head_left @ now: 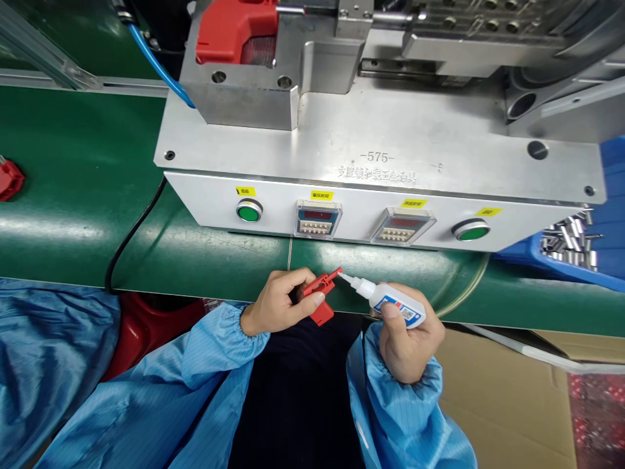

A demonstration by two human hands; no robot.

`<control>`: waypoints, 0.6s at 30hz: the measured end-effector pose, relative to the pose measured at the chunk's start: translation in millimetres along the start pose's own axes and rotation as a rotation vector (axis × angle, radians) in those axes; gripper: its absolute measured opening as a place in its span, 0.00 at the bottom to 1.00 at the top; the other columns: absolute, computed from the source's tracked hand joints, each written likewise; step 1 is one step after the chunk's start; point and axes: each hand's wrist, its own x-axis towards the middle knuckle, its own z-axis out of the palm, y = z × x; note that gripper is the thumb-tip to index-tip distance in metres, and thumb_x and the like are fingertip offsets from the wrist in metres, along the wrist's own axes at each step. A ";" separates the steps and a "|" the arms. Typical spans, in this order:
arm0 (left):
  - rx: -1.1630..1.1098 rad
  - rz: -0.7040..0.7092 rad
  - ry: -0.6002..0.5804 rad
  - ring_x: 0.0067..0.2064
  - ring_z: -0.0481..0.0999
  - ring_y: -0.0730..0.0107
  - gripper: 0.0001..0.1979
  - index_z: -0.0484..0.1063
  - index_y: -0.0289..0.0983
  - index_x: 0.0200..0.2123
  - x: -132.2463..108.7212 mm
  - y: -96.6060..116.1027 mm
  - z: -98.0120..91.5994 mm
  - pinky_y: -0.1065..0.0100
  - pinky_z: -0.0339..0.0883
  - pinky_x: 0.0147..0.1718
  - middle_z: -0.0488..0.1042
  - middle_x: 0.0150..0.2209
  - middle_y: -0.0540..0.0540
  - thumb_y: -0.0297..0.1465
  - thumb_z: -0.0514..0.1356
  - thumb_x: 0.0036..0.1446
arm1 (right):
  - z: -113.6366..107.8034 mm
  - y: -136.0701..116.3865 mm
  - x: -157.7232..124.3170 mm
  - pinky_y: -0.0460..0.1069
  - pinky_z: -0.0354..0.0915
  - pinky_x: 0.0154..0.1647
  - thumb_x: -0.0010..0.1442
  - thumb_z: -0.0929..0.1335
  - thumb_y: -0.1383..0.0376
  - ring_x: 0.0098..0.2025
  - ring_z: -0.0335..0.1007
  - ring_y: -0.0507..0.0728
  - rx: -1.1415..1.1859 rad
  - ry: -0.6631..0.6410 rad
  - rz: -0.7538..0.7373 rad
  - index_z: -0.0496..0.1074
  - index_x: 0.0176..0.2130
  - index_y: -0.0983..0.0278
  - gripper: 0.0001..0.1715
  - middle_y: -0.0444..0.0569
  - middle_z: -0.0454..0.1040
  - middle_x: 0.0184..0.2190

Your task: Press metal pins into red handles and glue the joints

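Note:
My left hand (286, 299) pinches a red plastic part (322, 312) between thumb and fingers, just in front of the bench machine. In my right hand (410, 332) is a white glue bottle (398, 305) with a blue and white label, tilted so its thin nozzle points left. The nozzle tip is at the upper end of the red part; whether it touches is too fine to tell. Clamped in the metal fixture of the machine (342, 137) sits a larger red plastic piece (234, 29).
Green buttons (249, 210) and two counters (318, 220) line the machine's front. A blue bin (517, 251) at right holds several metal pins (571, 241). Another red part (10, 179) lies far left. A black cable (131, 231) crosses the green bench (63, 221). Cardboard (498, 391) lies below right.

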 end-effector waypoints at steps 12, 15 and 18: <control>0.019 -0.022 -0.006 0.22 0.58 0.77 0.16 0.69 0.39 0.30 0.2 0.5 -0.6 0.73 0.54 0.22 0.60 0.21 0.57 0.40 0.62 0.71 | 2.8 -0.9 0.6 0.50 0.68 0.28 0.66 0.76 0.47 0.26 0.72 0.56 0.021 0.000 -0.025 0.84 0.41 0.62 0.21 0.48 0.79 0.30; 0.011 -0.006 0.001 0.22 0.57 0.77 0.17 0.69 0.39 0.31 0.1 0.1 -0.3 0.73 0.53 0.22 0.60 0.21 0.57 0.40 0.62 0.71 | 1.6 0.3 -1.0 0.50 0.68 0.28 0.66 0.76 0.46 0.26 0.72 0.56 0.028 -0.006 -0.028 0.84 0.41 0.62 0.21 0.48 0.79 0.29; 0.019 -0.018 0.000 0.22 0.56 0.77 0.18 0.69 0.39 0.31 0.2 0.7 -0.3 0.72 0.53 0.22 0.61 0.21 0.57 0.43 0.61 0.71 | 0.8 1.0 -2.3 0.51 0.68 0.28 0.65 0.76 0.45 0.26 0.72 0.56 0.013 0.000 -0.014 0.84 0.40 0.62 0.23 0.48 0.78 0.29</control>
